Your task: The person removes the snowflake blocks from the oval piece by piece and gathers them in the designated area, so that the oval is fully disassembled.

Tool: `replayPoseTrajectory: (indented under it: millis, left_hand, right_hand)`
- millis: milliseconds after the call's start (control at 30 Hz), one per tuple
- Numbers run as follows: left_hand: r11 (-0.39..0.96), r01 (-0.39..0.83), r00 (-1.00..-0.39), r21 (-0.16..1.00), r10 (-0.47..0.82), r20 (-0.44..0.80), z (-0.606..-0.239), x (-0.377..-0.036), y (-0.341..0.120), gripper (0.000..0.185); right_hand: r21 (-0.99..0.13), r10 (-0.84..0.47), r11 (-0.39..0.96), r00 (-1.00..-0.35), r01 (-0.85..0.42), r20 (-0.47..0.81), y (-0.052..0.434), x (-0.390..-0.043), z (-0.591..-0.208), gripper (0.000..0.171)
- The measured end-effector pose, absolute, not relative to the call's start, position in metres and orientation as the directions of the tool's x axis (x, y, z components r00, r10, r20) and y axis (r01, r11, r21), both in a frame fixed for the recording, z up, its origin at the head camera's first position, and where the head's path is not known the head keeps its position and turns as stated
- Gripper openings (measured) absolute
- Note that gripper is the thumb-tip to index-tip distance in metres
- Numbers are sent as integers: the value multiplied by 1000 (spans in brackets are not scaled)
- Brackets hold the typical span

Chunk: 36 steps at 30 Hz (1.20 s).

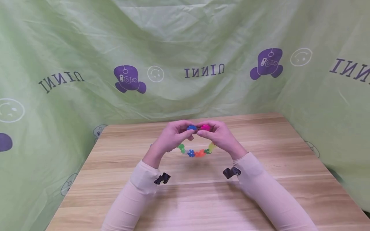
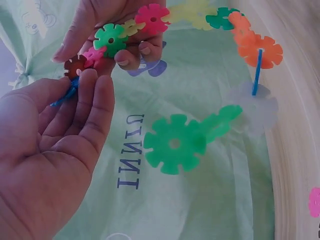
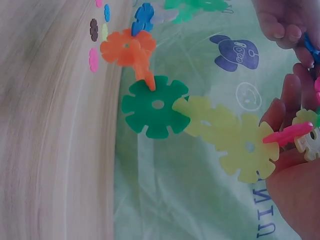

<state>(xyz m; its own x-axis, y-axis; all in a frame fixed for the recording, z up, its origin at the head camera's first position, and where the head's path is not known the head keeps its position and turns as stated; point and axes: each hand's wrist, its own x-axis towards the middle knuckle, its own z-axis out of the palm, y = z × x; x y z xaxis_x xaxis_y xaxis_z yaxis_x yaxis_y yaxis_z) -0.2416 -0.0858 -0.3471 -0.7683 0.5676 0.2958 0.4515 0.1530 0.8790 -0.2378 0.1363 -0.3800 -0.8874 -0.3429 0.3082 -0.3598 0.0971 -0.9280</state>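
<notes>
A chain of coloured snowflake discs hangs in a curve above the wooden table. My right hand pinches its upper end by the pink disc and small green disc. My left hand pinches a blue disc right beside a brown disc at that end. From the right hand the chain runs through yellow discs, a dark green disc, an orange disc, a whitish disc and a large green disc. Whether the blue disc is joined on I cannot tell.
A few loose discs lie on the table under the chain: a brown one, a pink one. A green printed cloth hangs behind and on both sides of the table. Bare wood lies between my forearms and the near edge.
</notes>
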Motion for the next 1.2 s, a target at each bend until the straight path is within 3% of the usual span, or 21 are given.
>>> replayPoseTrajectory:
  millis: [233,667,933,1200]
  left_hand:
    - [79,470,-737,879,584,341,-350,-243,-88,17]
    - [77,502,-725,862,580,371,-347,-240,-88,14]
    - [208,451,-825,868,467,317,-344,-234,-96,10]
    - [268,462,-844,845,425,327,-351,-241,-113,11]
  right_hand:
    - [-933,-358,75,-883,-351,303,136,-237,-379,33]
    - [-928,-386,34,-861,-371,330,138,-239,-379,32]
    - [-937,-397,6,-861,-349,318,136,-237,-380,29]
    - [-939,-393,-10,-862,-344,320,135,-240,-383,30]
